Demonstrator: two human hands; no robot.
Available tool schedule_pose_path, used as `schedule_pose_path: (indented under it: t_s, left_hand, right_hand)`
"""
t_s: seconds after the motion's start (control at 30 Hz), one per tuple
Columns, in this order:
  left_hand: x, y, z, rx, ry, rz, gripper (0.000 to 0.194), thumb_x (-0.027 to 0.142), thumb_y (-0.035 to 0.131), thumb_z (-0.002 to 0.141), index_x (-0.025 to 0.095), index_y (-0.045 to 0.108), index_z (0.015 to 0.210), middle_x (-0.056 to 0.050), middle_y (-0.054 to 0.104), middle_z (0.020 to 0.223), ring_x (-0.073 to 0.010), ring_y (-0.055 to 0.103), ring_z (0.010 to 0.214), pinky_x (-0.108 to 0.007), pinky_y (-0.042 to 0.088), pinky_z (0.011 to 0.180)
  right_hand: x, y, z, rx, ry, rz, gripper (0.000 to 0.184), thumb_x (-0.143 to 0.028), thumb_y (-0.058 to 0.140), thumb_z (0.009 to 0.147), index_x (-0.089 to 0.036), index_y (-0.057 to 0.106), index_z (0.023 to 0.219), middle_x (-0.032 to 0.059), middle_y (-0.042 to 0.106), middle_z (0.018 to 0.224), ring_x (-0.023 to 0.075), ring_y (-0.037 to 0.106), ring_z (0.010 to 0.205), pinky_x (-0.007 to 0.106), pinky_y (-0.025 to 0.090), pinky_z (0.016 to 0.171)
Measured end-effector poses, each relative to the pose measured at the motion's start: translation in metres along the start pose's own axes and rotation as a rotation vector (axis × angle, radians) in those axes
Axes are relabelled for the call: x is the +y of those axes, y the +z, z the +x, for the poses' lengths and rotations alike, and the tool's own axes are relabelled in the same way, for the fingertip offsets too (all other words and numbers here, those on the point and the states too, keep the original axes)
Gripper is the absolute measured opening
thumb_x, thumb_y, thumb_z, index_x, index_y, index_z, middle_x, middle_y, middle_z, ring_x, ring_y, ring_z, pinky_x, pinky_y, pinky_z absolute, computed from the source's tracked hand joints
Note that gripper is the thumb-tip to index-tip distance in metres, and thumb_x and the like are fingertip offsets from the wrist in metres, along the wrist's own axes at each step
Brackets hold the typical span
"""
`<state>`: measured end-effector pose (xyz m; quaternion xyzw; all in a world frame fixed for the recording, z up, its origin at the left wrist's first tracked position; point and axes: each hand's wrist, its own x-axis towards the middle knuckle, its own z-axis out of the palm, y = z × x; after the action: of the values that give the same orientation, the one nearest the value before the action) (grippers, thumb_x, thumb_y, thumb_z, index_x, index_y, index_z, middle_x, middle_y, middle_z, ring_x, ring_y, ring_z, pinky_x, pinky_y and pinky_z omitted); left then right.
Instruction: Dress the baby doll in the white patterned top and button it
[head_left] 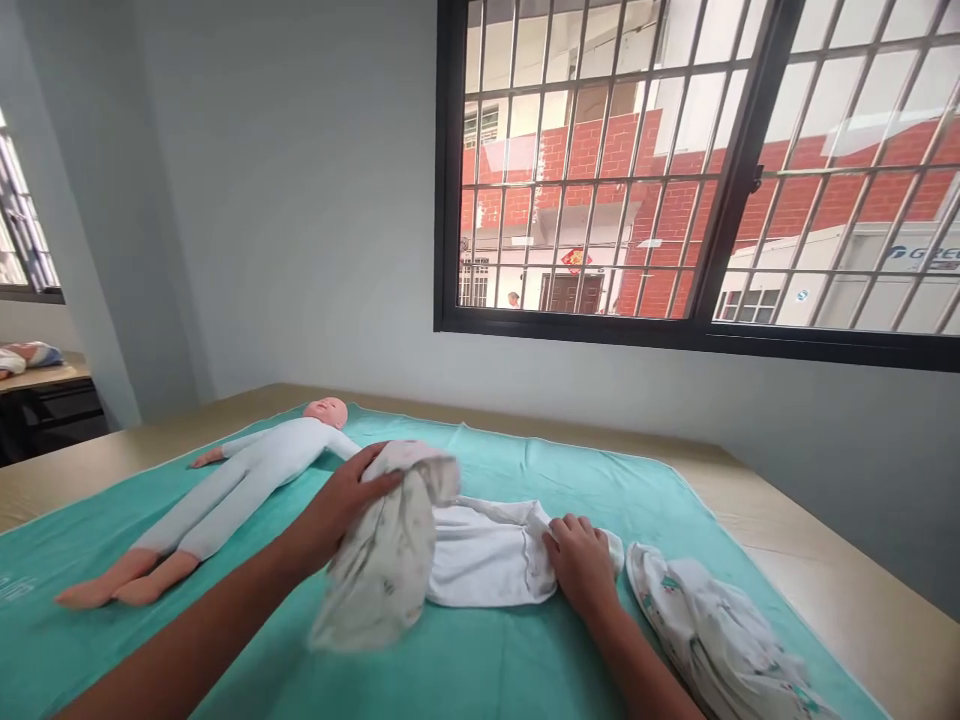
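Observation:
My left hand [349, 500] grips a small white printed garment [390, 550] and holds one end of it lifted above the teal mat [525, 470]. The rest of the garment lies flat on the mat, and my right hand [579, 560] presses down on it with the fingers curled at its edge. A baby doll [247, 475] in a white bodysuit lies on its back at the left of the mat, head toward the wall.
A crumpled printed cloth [712, 625] lies on the mat at the right. The mat covers a wooden table [825, 580] against a grey wall with a barred window [697, 170]. Another table [45, 375] with cloth stands at far left.

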<state>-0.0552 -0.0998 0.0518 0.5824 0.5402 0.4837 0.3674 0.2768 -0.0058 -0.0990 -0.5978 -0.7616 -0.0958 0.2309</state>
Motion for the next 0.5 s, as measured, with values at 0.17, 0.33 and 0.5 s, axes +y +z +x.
schedule_pose_path:
  t_s: [0.17, 0.33, 0.5]
  left_hand:
    - [-0.042, 0.047, 0.057, -0.07, 0.061, 0.228, 0.051, 0.056, 0.046, 0.085, 0.018, 0.054, 0.119, -0.008, 0.065, 0.118, -0.0259, 0.061, 0.107, -0.034, 0.049, 0.088]
    - [-0.102, 0.049, 0.081, -0.06, 0.057, 0.592, 0.033, 0.048, 0.042, 0.085, 0.018, 0.053, 0.093, -0.007, 0.066, 0.092, -0.0259, 0.062, 0.089, -0.035, 0.046, 0.079]
    - [-0.12, 0.031, 0.074, 0.041, 0.016, 0.878, 0.025, 0.04, 0.034, 0.091, 0.02, 0.048, 0.089, -0.009, 0.062, 0.082, -0.0319, 0.061, 0.093, -0.043, 0.039, 0.085]
  right_hand:
    - [-0.002, -0.006, -0.001, 0.092, 0.028, 0.362, 0.023, -0.034, 0.038, 0.097, -0.025, 0.059, 0.094, 0.0074, 0.065, 0.095, 0.0258, 0.058, 0.09, 0.036, 0.037, 0.081]
    - [-0.015, -0.006, -0.007, 0.063, 0.127, 0.778, 0.028, -0.048, 0.038, 0.095, -0.027, 0.057, 0.095, 0.0035, 0.067, 0.087, 0.0244, 0.06, 0.081, 0.033, 0.041, 0.075]
    - [-0.033, -0.003, -0.004, 0.032, 0.25, 1.127, 0.037, -0.058, 0.045, 0.088, -0.024, 0.057, 0.084, 0.0001, 0.062, 0.076, 0.0203, 0.056, 0.074, 0.028, 0.043, 0.068]
